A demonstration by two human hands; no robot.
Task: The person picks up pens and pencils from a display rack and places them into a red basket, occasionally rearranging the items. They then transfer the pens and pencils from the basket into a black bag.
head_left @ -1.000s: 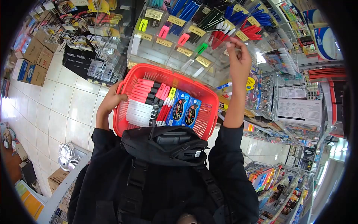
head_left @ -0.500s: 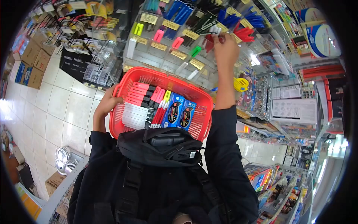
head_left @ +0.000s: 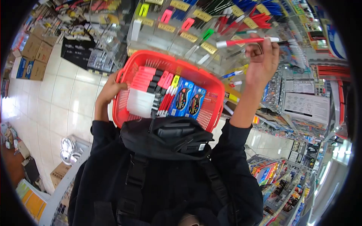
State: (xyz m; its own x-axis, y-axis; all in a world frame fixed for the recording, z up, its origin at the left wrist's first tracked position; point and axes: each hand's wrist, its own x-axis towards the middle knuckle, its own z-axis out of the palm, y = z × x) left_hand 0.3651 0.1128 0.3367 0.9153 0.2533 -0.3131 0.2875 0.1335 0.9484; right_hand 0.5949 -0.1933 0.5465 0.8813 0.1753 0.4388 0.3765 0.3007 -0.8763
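Your right hand [head_left: 262,60] has come away from the pen display rack [head_left: 211,26], where half a second ago it was still reaching among the red pens, and now grips a red marker [head_left: 245,40] sideways, held above and to the right of the red basket [head_left: 211,81]. So the pick is made and the marker is out of the rack, not yet in the basket. Your left hand [head_left: 109,90] stays clenched on the basket's left rim, with pink highlighters [head_left: 143,78] and blue boxes [head_left: 188,101] lying inside
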